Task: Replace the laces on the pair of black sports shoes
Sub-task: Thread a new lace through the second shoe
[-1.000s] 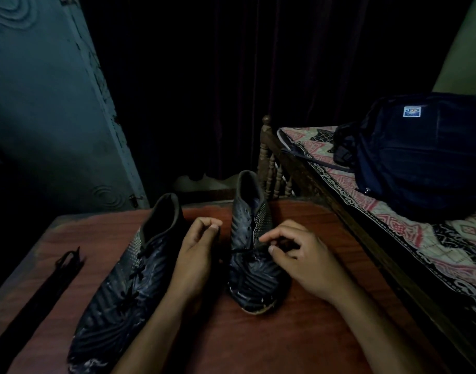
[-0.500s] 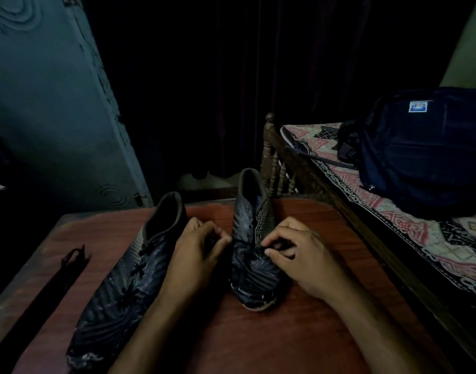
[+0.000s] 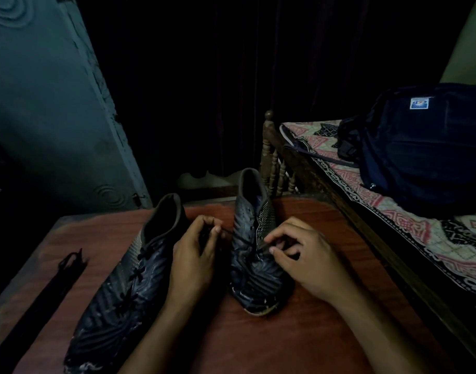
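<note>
I see 2 black shoes on bench (image 3: 298,344): left shoe (image 3: 129,279), right shoe (image 3: 254,255). Left hand (image 3: 196,255) & right hand (image 3: 304,255) each pinch lace (image 3: 242,240) over right shoe. Backpack (image 3: 420,147) on bed (image 3: 409,225).

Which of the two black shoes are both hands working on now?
The right shoe: the left hand and right hand pinch its lace. The left shoe lies untouched.

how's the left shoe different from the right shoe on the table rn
The left shoe has lace crossings up its front and no hand on it; the right shoe has its lace pinched at both ends, by the left hand and the right hand. The left shoe lies at a slant, toe towards the near left; the right shoe points almost straight at the person. Both are black, patterned and scuffed, on the wooden table.
</note>
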Demonstrator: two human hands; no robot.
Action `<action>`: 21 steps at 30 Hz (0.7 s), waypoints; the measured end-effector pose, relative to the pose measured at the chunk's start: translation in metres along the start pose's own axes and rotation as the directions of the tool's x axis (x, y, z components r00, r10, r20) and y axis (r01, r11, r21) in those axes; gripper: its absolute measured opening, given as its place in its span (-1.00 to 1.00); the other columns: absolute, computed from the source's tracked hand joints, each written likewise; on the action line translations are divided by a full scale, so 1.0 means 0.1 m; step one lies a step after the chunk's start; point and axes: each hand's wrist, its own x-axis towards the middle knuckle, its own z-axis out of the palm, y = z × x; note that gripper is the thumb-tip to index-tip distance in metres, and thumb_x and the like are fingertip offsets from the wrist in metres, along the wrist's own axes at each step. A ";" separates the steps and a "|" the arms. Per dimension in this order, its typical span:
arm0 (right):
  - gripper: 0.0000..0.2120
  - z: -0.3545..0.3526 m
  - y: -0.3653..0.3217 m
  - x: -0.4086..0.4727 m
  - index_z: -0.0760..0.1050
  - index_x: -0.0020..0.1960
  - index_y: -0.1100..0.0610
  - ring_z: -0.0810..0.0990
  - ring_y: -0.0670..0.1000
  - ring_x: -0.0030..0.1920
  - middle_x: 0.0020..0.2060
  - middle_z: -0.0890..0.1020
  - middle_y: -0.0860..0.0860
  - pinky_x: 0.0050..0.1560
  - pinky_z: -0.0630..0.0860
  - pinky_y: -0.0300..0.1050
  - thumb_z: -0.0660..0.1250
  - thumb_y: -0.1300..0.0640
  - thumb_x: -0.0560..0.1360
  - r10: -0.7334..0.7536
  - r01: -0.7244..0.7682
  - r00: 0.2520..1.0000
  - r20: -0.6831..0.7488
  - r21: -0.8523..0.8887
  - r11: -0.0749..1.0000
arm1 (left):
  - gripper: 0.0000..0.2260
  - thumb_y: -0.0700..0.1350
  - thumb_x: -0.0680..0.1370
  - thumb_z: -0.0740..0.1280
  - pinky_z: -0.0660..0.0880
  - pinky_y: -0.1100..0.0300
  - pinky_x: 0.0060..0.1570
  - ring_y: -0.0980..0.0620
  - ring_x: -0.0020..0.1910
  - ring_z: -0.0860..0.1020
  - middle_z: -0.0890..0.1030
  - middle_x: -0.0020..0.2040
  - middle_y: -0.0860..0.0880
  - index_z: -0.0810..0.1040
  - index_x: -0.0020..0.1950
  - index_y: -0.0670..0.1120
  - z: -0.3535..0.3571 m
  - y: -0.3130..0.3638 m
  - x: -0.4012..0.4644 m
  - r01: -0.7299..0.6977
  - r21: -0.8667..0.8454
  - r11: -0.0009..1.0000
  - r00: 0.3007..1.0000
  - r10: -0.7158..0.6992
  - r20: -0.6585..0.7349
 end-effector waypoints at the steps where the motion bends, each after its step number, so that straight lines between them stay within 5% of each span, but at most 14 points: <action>1: -0.84 0.02 0.00 -0.01 0.63 -0.03 0.00 0.60 -0.06 -0.10 -0.11 0.51 -0.16 -0.17 0.58 -0.29 0.48 0.25 0.49 -0.012 0.011 0.999 -0.037 -0.035 0.999 | -0.88 -0.13 0.67 0.33 0.59 0.04 -0.02 0.11 -0.10 0.65 0.68 -0.10 0.10 0.60 -0.01 0.08 0.00 0.01 -0.01 -0.020 0.018 1.000 1.000 0.020 -0.012; 5: -0.67 0.07 -0.06 -0.04 0.55 0.17 -0.14 0.53 -0.12 -0.14 -0.02 0.43 -0.26 -0.22 0.48 -0.39 0.52 0.09 0.47 -0.039 0.024 0.996 -0.085 -0.165 0.986 | -0.84 -0.18 0.64 0.35 0.54 0.20 0.00 0.18 -0.01 0.64 0.67 -0.04 0.18 0.63 0.02 0.08 -0.02 0.08 0.00 -0.094 0.042 0.995 0.995 0.095 -0.031; 11: -0.27 0.11 -0.10 -0.05 0.16 0.55 -0.29 0.38 -0.38 0.09 0.50 0.06 -0.44 0.01 0.43 -0.49 0.45 0.06 0.53 -0.060 0.073 0.996 0.063 -0.225 0.972 | -0.85 -0.20 0.64 0.37 0.57 0.16 0.08 0.16 0.06 0.65 0.68 0.00 0.19 0.65 0.06 0.04 -0.02 0.13 0.00 -0.163 0.036 0.986 0.986 0.164 -0.040; 18: -0.16 0.07 -0.16 -0.06 -0.02 0.59 -0.30 0.37 -0.43 -0.06 0.52 -0.06 -0.49 -0.10 0.39 -0.52 0.42 0.09 0.55 -0.031 0.051 0.995 0.092 -0.221 0.974 | -0.91 -0.20 0.63 0.38 0.54 0.24 -0.04 0.11 -0.02 0.63 0.64 -0.05 0.13 0.63 0.02 -0.01 0.01 0.18 -0.05 -0.267 0.109 0.957 0.961 0.274 -0.049; 21: -0.23 0.09 -0.15 -0.04 0.02 0.60 -0.28 0.31 -0.35 -0.06 0.51 0.07 -0.46 0.01 0.34 -0.41 0.37 0.04 0.56 -0.060 0.081 0.994 0.090 -0.249 0.965 | -0.89 -0.22 0.63 0.39 0.52 0.26 -0.03 0.12 -0.02 0.63 0.64 -0.04 0.14 0.64 0.04 -0.02 0.03 0.22 -0.06 -0.308 0.111 0.945 0.950 0.311 -0.017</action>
